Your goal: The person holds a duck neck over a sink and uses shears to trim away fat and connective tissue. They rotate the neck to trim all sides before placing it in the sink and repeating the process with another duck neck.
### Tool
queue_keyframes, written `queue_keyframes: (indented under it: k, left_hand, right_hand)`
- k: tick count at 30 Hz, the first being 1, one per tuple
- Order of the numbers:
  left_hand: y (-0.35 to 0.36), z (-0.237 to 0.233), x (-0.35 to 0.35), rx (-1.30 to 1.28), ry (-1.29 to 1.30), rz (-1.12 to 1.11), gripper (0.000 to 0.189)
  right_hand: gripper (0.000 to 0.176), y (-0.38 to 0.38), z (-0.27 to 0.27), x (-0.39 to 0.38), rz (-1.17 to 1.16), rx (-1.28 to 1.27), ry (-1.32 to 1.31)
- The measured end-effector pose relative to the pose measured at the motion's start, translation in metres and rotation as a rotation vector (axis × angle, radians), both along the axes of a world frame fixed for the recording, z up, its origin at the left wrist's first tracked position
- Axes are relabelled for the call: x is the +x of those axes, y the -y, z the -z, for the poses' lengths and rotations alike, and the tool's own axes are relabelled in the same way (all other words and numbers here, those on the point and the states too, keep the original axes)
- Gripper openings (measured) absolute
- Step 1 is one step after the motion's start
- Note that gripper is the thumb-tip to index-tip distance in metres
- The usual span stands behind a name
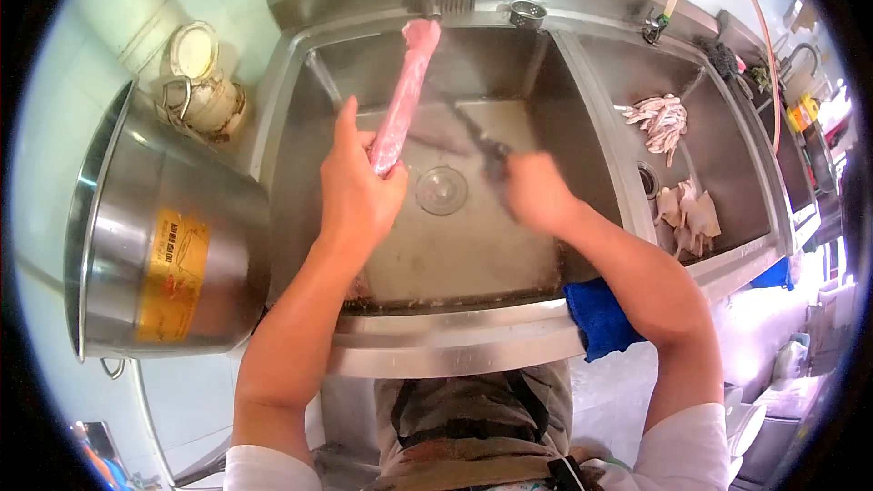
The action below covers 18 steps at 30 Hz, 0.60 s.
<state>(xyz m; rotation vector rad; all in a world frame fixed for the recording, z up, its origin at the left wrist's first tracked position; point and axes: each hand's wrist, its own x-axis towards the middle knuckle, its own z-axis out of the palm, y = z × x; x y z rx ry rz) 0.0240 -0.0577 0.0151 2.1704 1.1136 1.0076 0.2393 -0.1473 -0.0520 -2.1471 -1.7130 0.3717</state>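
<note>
My left hand point(364, 177) is wrapped round the lower end of a long pink piece of meat point(406, 95), held tilted above the large sink point(491, 259). The meat's knobbed upper end is near the faucet. To the right, my right hand point(536, 189) is closed round the dark handle of a knife point(468, 123). Its blade is blurred and points up and left, apart from the meat. Below both hands, a round drain point(442, 191) shows in the sink floor.
A large steel pot point(223, 245) stands at the left, by a white bucket point(205, 105). The smaller right sink point(627, 73) holds pale meat strips point(662, 123) and pale pieces point(696, 218). A blue cloth point(600, 320) hangs over the front edge.
</note>
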Motion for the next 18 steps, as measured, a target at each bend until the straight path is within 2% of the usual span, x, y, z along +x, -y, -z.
queue_keyframes:
  k: [2, 3, 5, 8, 10, 11, 12, 14, 18]
  left_hand:
    - [-0.016, 0.023, 0.000, -0.149, -0.034, -0.023, 0.069]
    - [-0.027, 0.036, 0.004, -0.226, -0.059, -0.023, 0.064]
    - [-0.049, 0.055, 0.023, -0.754, -0.284, 0.057, 0.046]
    - [-0.065, 0.136, 0.048, -0.896, -0.464, 0.025, 0.043]
    - [-0.073, 0.178, 0.058, -0.825, -0.558, 0.008, 0.043]
    - [-0.075, 0.196, 0.061, -0.746, -0.614, 0.001, 0.043]
    - [-0.077, 0.208, 0.061, -0.645, -0.671, 0.000, 0.043]
    - [-0.082, 0.222, 0.058, -0.479, -0.754, -0.009, 0.042]
    - [-0.089, 0.239, 0.049, -0.349, -0.873, 0.004, 0.040]
  right_hand:
    - [0.024, -0.009, 0.013, 0.010, 0.107, -0.042, -0.154]
    - [0.024, -0.009, 0.007, 0.011, 0.108, -0.193, -0.100]
    - [0.024, -0.014, 0.035, 0.030, -0.004, -0.432, -0.048]
    - [0.024, -0.004, 0.085, 0.041, -0.167, -0.734, 0.135]
    - [0.025, -0.004, 0.102, 0.048, -0.253, -0.887, 0.304]
    - [0.026, -0.001, 0.106, 0.048, -0.079, -0.946, 0.249]
    - [0.025, 0.002, 0.107, 0.050, -0.113, -0.932, 0.250]
    - [0.025, 0.010, 0.099, 0.051, -0.177, -0.905, 0.245]
    - [0.026, 0.011, 0.094, 0.036, -0.252, -0.920, 0.226]
